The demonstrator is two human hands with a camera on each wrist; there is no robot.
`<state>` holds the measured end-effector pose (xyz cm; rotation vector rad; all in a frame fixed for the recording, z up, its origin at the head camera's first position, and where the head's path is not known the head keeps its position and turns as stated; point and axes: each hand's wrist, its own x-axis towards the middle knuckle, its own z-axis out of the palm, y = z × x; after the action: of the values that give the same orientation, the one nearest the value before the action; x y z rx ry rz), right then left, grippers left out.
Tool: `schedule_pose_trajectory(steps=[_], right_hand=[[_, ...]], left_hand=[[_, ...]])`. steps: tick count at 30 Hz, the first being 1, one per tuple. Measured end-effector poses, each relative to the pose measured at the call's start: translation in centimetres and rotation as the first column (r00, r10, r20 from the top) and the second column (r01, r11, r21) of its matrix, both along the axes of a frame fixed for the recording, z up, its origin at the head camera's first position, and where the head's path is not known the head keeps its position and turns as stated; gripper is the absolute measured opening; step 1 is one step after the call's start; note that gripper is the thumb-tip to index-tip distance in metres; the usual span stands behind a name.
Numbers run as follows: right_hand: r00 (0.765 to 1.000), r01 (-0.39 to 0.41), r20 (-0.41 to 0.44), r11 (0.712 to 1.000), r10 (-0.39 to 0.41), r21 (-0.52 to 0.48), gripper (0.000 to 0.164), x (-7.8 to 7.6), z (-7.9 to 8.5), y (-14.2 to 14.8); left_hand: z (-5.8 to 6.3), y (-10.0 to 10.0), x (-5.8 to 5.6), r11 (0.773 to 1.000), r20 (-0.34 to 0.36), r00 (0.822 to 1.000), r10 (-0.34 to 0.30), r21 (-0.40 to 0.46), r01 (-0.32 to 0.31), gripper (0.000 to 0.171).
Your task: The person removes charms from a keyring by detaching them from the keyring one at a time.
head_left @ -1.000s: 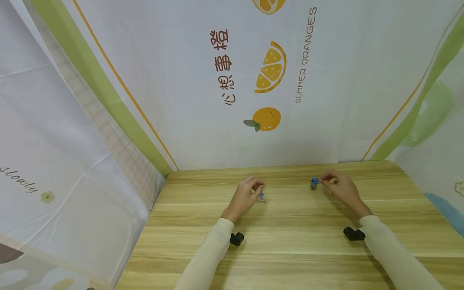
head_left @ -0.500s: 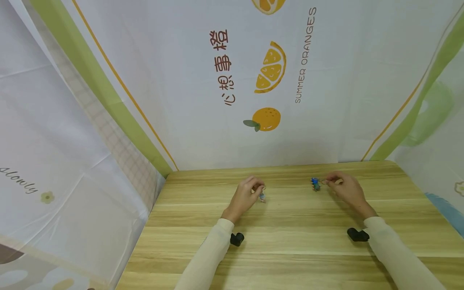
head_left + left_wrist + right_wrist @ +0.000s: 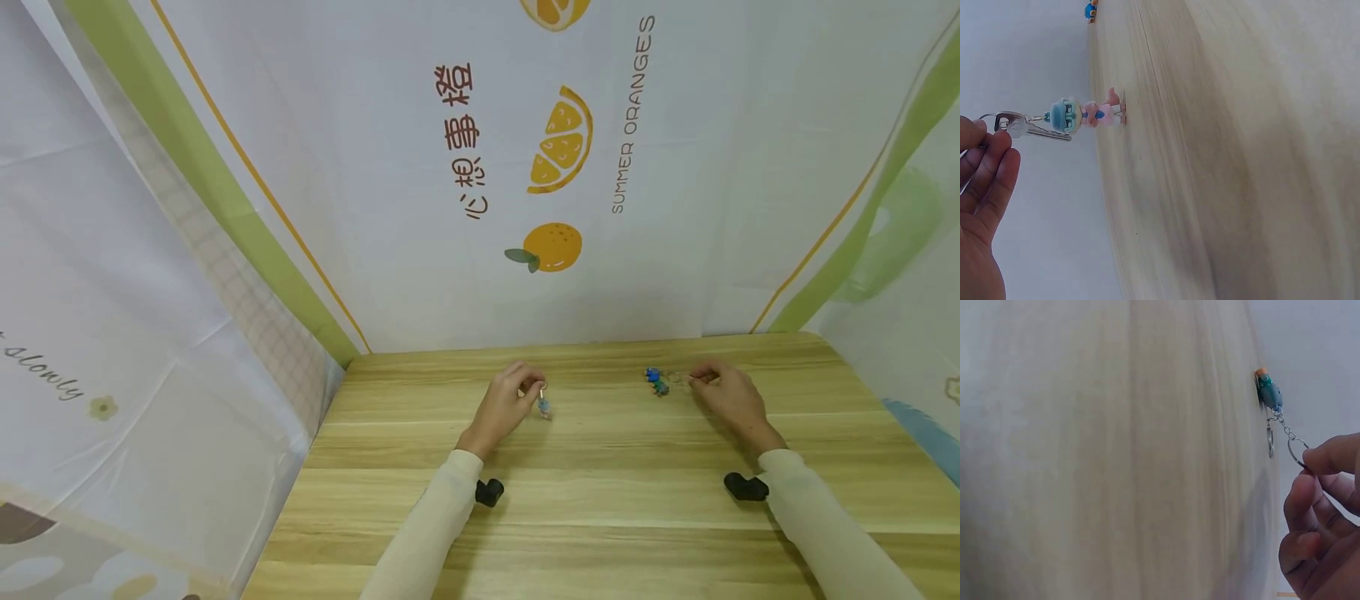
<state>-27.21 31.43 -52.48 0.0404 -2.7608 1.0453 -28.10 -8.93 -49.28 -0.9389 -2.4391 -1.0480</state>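
My left hand (image 3: 506, 404) pinches the ring of a keychain between thumb and fingertips. From that ring hang a silver key (image 3: 1047, 132) and a small figurine (image 3: 1088, 114) with a pale blue head and pink body. The figurine's feet are at the tabletop. On the right, my right hand (image 3: 733, 402) pinches a large key ring (image 3: 1296, 452) with thumb and forefinger. A short chain joins this ring to a blue and green figurine charm (image 3: 655, 379) by the table. A smaller ring (image 3: 1270, 442) hangs beside the chain.
Both hands are over the far part of a wooden table (image 3: 600, 483). A white printed cloth (image 3: 405, 275) rises behind its back edge, and more cloth hangs at both sides. Black wrist devices (image 3: 491, 492) show near the sleeves.
My right hand has drawn to the right, away from the blue and green charm, so the ring and chain now stretch out between them. My left hand has hardly moved.
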Motion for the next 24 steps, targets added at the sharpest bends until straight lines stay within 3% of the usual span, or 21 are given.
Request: schedule_pose_trajectory(steps=[9,24], right_hand=[[0.996,0.018,0.092,1.0,-0.019,0.019,0.029,-0.21,-0.39,0.38],[0.991,0.024,0.134,0.998,-0.032,0.063,0.032,-0.35,-0.63,0.38]], left_hand=[[0.12,-0.08,-0.01,1.0,-0.005,1.0,0.009,-0.012,-0.009,0.01],[0.06,-0.23,0.16,1.0,-0.021,1.0,-0.001,0.003,0.001,0.009]])
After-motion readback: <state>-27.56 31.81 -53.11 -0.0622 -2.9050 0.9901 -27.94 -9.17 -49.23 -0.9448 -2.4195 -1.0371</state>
